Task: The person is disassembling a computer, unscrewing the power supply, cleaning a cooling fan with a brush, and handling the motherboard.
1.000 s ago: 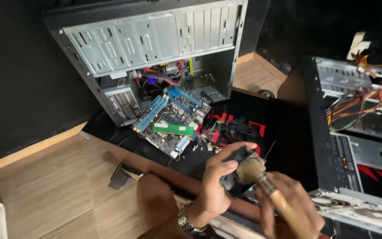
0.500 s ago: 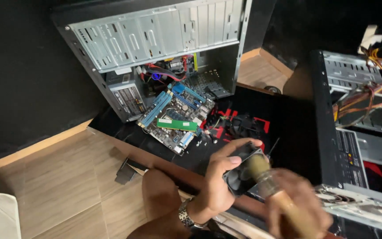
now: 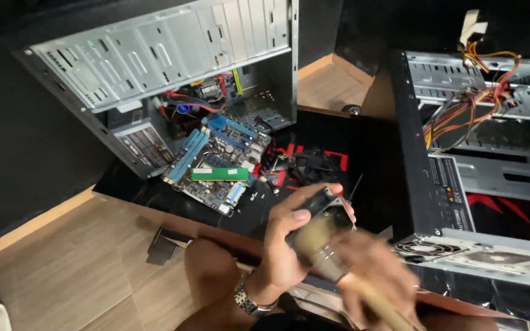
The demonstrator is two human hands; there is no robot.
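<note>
My left hand grips a small black cooling fan in front of me, thumb over its top edge. My right hand, blurred, holds a wooden-handled brush with its pale bristles against the fan. A wristwatch sits on my left wrist. Beyond the hands, on a black mat with red markings, lies a bare motherboard with blue slots and a green memory stick.
An open grey computer case lies tilted behind the motherboard. A second open case with loose orange and yellow wires stands at the right. Another black fan rests on the mat. Wooden floor shows at the left, with a dark wall behind.
The brush and my right hand have shifted across the fan in quick strokes. My left hand keeps the fan in about the same place. The view moved slightly.
</note>
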